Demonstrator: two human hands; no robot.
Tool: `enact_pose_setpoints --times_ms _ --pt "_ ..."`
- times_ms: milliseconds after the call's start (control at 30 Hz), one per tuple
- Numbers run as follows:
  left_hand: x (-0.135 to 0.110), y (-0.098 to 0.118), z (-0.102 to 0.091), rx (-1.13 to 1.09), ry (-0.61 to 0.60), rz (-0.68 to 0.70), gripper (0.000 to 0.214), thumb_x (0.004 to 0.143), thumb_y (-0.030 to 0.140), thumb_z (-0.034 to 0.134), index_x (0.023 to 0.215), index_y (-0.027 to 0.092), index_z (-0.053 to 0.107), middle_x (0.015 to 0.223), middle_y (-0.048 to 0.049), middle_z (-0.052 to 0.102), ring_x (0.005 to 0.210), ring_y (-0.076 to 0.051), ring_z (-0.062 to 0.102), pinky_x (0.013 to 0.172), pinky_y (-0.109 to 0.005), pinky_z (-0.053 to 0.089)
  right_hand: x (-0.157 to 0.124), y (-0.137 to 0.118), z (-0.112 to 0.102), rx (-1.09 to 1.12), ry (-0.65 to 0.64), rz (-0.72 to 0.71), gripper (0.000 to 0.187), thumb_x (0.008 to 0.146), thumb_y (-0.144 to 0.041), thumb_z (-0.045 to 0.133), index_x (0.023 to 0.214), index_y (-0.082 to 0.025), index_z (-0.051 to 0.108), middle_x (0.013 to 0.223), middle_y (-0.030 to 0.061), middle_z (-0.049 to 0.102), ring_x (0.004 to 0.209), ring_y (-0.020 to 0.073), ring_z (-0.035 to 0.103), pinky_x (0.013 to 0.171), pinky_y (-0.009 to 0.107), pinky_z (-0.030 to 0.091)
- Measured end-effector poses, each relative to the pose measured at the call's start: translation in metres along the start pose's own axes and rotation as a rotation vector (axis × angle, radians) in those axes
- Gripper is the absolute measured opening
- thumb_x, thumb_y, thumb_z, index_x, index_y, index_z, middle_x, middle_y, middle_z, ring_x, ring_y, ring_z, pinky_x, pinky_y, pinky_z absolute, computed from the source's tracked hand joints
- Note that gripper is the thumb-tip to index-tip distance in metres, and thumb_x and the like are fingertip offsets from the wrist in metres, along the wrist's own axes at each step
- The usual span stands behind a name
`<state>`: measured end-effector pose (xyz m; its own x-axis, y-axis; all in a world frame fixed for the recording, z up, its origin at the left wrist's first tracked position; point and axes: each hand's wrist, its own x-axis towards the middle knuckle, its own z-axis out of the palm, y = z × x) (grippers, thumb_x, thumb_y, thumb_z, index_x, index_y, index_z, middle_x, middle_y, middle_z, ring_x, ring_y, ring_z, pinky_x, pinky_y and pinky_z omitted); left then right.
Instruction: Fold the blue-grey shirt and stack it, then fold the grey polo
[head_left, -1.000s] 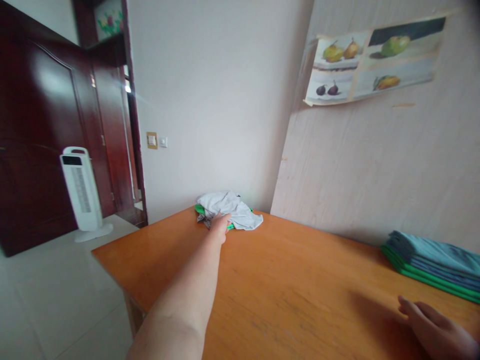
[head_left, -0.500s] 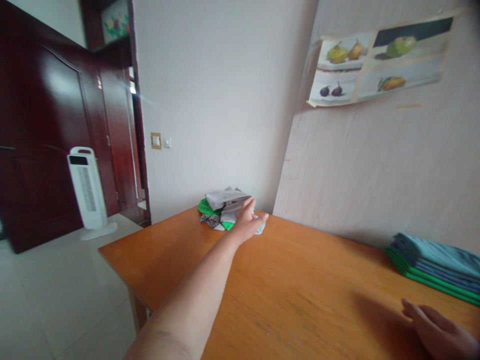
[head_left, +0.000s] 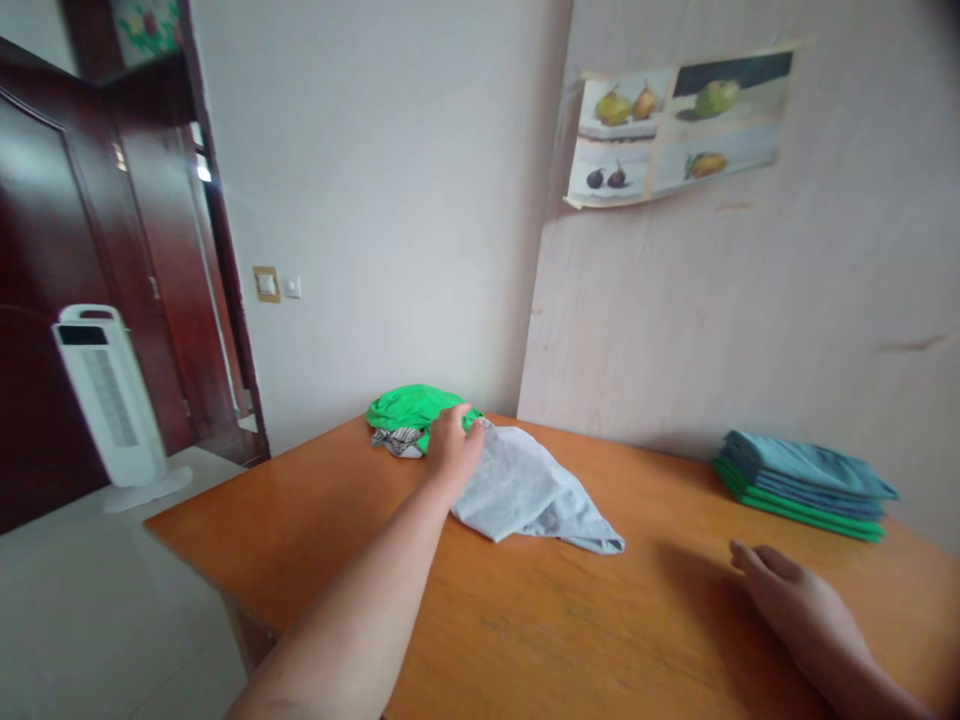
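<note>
My left hand (head_left: 451, 447) reaches to the far corner of the orange wooden table (head_left: 570, 620) and is closed on one end of a light grey cloth (head_left: 529, 490). The cloth trails out flat to the right of the hand. Just behind the hand lies a crumpled green cloth (head_left: 409, 408) with a patterned piece (head_left: 391, 442) under it. My right hand (head_left: 796, 610) rests flat on the table at the lower right, fingers stretched out, holding nothing.
A stack of folded blue and green cloths (head_left: 802, 482) lies on the table by the right wall. A white tower heater (head_left: 105, 400) stands on the tiled floor at left, before a dark red door (head_left: 45, 300). A fruit poster (head_left: 675, 125) hangs on the wall.
My left hand has pulled the grey cloth off the pile toward me and to the right, uncovering the green cloth. The view has shifted to the right; my right hand barely moved.
</note>
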<state>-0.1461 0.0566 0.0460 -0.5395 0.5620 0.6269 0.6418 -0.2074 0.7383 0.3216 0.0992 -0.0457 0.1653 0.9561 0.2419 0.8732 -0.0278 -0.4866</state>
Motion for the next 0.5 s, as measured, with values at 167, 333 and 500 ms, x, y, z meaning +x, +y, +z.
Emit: enact_pose_setpoints --times_ms 167,333,500 --pt "-0.004 -0.032 0.004 0.06 -0.156 -0.313 0.027 0.06 0.027 0.087 0.073 0.024 0.063 0.088 -0.0092 0.074 0.112 -0.034 0.064 0.086 -0.033 0.045 -0.009 -0.019 -0.005 0.005 -0.057 0.079 0.045 0.086 -0.064 0.042 0.078 -0.03 0.069 0.086 0.0104 0.075 0.083 0.0307 0.07 0.065 0.036 0.047" --pt "-0.012 -0.002 0.017 -0.003 -0.236 -0.2 0.01 0.072 0.022 0.074 0.079 0.025 0.066 0.087 -0.0034 0.073 0.1 -0.026 0.066 0.085 -0.03 0.045 -0.017 -0.041 -0.013 -0.052 -0.067 0.117 0.046 0.091 -0.057 0.035 0.076 -0.025 0.064 0.091 0.012 0.075 0.09 0.0287 0.069 0.067 0.033 0.044" --pt "-0.043 0.084 0.006 -0.246 -0.695 0.047 0.013 0.078 0.032 0.074 0.09 0.025 0.073 0.094 -0.0023 0.074 0.097 -0.025 0.066 0.09 -0.033 0.049 -0.019 -0.049 -0.019 -0.074 -0.062 0.164 0.045 0.093 -0.055 0.035 0.081 -0.025 0.067 0.098 0.013 0.075 0.093 0.0274 0.069 0.067 0.031 0.043"
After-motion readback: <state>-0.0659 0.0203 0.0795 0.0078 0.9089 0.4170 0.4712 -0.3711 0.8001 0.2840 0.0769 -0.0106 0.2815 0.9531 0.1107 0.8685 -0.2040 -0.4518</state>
